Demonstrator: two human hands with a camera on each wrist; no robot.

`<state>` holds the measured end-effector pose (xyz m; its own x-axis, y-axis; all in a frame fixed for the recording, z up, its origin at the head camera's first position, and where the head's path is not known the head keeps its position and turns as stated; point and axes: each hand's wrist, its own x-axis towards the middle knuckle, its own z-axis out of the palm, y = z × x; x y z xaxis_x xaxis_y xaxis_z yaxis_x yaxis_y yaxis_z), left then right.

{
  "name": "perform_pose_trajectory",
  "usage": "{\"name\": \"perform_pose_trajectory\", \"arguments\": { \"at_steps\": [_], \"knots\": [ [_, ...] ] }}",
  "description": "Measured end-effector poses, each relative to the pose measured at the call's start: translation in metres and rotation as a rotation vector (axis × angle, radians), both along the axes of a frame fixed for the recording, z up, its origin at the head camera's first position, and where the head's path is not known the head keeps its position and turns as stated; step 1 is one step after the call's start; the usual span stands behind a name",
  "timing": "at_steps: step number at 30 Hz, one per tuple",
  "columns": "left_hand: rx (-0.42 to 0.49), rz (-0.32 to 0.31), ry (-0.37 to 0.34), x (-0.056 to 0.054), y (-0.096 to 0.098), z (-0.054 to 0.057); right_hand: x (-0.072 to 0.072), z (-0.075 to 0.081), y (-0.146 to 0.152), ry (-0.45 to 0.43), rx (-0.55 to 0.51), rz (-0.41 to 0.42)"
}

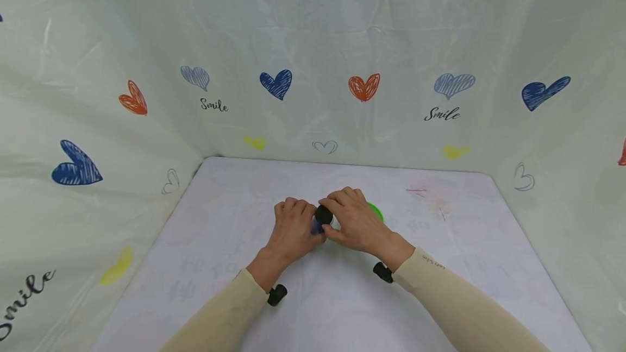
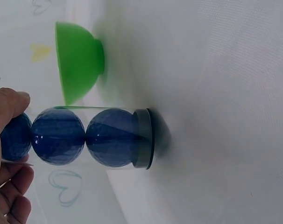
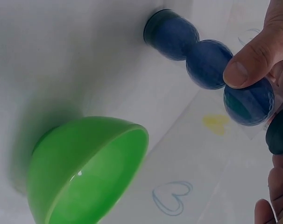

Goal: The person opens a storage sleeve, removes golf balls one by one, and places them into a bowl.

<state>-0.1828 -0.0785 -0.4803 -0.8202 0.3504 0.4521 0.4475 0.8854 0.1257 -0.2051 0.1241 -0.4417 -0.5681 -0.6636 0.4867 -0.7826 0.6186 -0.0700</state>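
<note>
"Nearest us?"

"Left sleeve (image 1: 220, 314), at eight o'clock from the clear tube (image 2: 83, 136). Left hand (image 1: 293, 230) is at nine o'clock, its fingers curled round the tube's upper part."

"Where's the tube?"

"Midway between the hands, roughly upright, with three blue balls (image 2: 58, 136) stacked inside. I can't tell whether its dark base (image 2: 144, 138) touches the table (image 1: 313, 297)."

"And the right hand (image 1: 359, 224)?"

"At three o'clock, thumb and fingers bent about the black cap (image 1: 324, 214) on top. Working that cap looks like the step in hand; whether it's loose, I can't tell."

"So the next move calls for?"

"A steady left hold, I'd judge, while the right handles the cap."

"Anything in the way?"

"Green bowl (image 3: 71, 154), upright, farther along three o'clock and mostly hidden behind the right hand from above; that wrist could knock it. Right sleeve (image 1: 474, 303) lies at four."
</note>
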Motion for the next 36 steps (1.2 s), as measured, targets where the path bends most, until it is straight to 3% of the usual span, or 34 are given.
{"name": "perform_pose_trajectory", "arguments": {
  "at_steps": [9, 26, 36],
  "knots": [
    [0.046, 0.013, -0.062, 0.001, -0.004, 0.003, 0.000, -0.001, 0.001, -0.004, -0.050, 0.051],
    [0.034, 0.042, -0.097, 0.005, -0.009, 0.006, -0.003, -0.009, 0.002, 0.021, -0.072, 0.018],
    [0.029, 0.065, -0.131, 0.006, -0.011, 0.008, -0.003, -0.011, 0.003, 0.011, -0.023, -0.037]
  ]
}}
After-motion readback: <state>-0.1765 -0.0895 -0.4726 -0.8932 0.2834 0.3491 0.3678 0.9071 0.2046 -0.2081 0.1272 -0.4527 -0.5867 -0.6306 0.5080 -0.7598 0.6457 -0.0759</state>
